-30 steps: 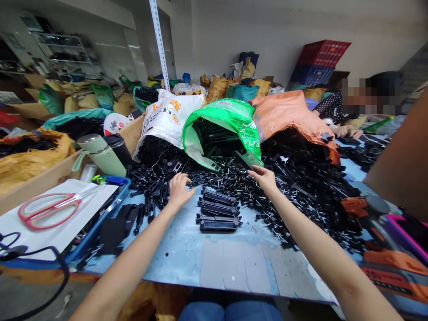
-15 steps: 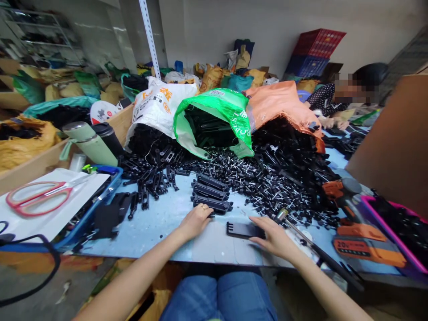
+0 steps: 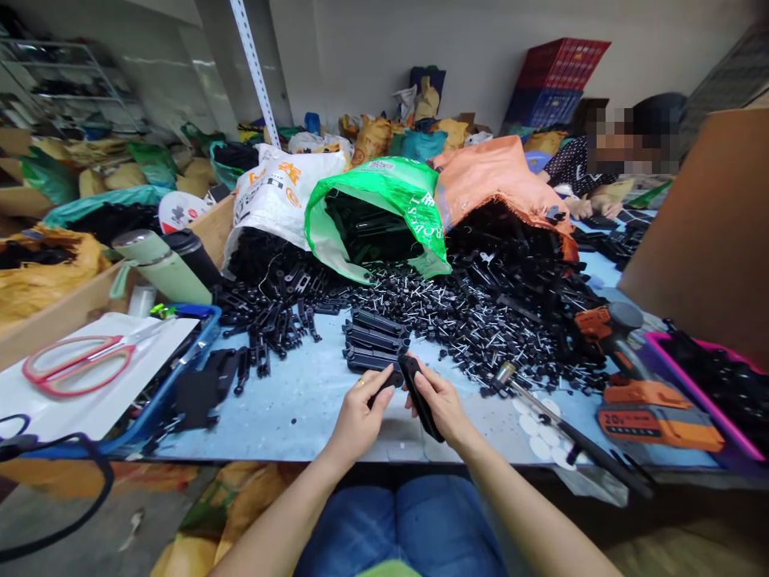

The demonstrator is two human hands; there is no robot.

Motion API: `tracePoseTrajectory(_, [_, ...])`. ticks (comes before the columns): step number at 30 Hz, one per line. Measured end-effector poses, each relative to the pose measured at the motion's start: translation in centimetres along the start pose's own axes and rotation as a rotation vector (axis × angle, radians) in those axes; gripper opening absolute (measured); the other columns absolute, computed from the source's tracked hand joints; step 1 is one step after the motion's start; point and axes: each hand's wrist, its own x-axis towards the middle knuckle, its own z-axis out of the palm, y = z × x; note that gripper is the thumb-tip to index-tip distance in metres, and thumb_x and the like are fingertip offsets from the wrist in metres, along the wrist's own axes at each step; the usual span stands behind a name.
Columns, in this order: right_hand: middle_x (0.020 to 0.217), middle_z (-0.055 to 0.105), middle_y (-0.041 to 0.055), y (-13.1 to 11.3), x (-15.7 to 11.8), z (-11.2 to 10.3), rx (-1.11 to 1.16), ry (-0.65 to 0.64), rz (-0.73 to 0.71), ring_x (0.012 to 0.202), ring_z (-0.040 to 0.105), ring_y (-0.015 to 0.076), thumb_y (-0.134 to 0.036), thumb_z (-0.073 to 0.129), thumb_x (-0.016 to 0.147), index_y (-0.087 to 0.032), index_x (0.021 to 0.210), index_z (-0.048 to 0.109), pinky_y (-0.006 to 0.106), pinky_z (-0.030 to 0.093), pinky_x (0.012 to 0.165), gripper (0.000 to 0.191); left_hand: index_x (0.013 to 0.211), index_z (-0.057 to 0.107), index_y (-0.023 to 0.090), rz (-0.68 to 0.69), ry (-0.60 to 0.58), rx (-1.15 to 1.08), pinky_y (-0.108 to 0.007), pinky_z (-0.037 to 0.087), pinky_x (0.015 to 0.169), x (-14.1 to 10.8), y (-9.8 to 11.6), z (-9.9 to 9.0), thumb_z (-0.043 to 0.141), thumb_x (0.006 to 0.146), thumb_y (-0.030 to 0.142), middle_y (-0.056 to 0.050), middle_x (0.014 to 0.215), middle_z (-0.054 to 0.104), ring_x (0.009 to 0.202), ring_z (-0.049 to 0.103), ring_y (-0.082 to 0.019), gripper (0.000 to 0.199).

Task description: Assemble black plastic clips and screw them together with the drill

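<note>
Lifted from the worktop (image 3: 276, 417) since half a second ago, the long black part (image 3: 428, 421) is held at a slant in the right hand (image 3: 443, 403), while a small black piece (image 3: 395, 378) is pinched by the left hand (image 3: 359, 413) near the stacked black parts (image 3: 373, 340).

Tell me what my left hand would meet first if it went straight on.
Your left hand would probably meet the long black part in your right hand first, though depth is unclear.

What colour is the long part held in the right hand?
The long part in the right hand is black, best seen in the head view.
</note>
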Motion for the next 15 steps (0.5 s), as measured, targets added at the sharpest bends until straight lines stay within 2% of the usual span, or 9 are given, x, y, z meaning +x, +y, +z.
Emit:
tracePoseTrajectory(4, [0.078,0.055,0.0008,-0.9,0.0,-0.7,-0.139,-0.101,-0.078,0.057,0.052,0.0082,-0.044,0.047,0.087,-0.025,0.134,0.041,0.023,0.048,0.052,0.051,0.12,0.056,0.021,0.009,0.004,0.024,-0.031,0.044,0.086,-0.1,1.1,-0.6,0.047,0.088,0.026,-0.007,0.1,0.059,0.095,0.055,-0.017,0.034])
tracePoseTrajectory(7, [0.084,0.055,0.0019,-1.0,-0.4,-0.6,-0.307,-0.151,-0.172,0.058,0.051,0.0081,-0.039,0.048,0.087,-0.028,0.133,0.042,0.024,0.049,0.054,0.048,0.119,0.057,0.021,-0.007,0.067,0.066,-0.03,0.046,0.082,-0.8,1.6,0.0,0.046,0.088,0.025,-0.006,0.095,0.058,0.09,0.056,-0.017,0.033])
tracePoseTrajectory(12, [0.108,0.056,0.0076,-0.4,-1.7,1.8,-0.311,-0.018,-0.276,0.062,0.054,0.0117,-0.037,0.043,0.09,-0.031,0.137,0.036,0.027,0.051,0.055,0.048,0.124,0.052,0.02,0.034,0.377,0.032,-0.028,0.049,0.075,-1.9,2.0,1.9,0.041,0.091,0.023,-0.01,0.103,0.055,0.09,0.056,-0.016,0.035])
tracePoseTrajectory(13, [0.113,0.055,0.0083,-0.3,-1.9,2.4,-0.32,0.003,-0.293,0.065,0.055,0.0132,-0.037,0.044,0.09,-0.031,0.137,0.036,0.028,0.052,0.057,0.049,0.124,0.052,0.02,0.044,0.4,0.023,-0.028,0.049,0.073,-1.9,2.1,2.0,0.04,0.091,0.023,-0.01,0.103,0.055,0.089,0.057,-0.016,0.035])
tracePoseTrajectory(15, [0.12,0.052,0.0081,0.0,-2.2,3.3,-0.346,0.036,-0.316,0.073,0.058,0.0162,-0.036,0.044,0.089,-0.031,0.138,0.034,0.031,0.053,0.063,0.05,0.121,0.054,0.02,0.065,0.369,0.022,-0.029,0.049,0.075,-1.7,2.0,1.7,0.04,0.091,0.023,-0.009,0.101,0.056,0.089,0.057,-0.016,0.034])
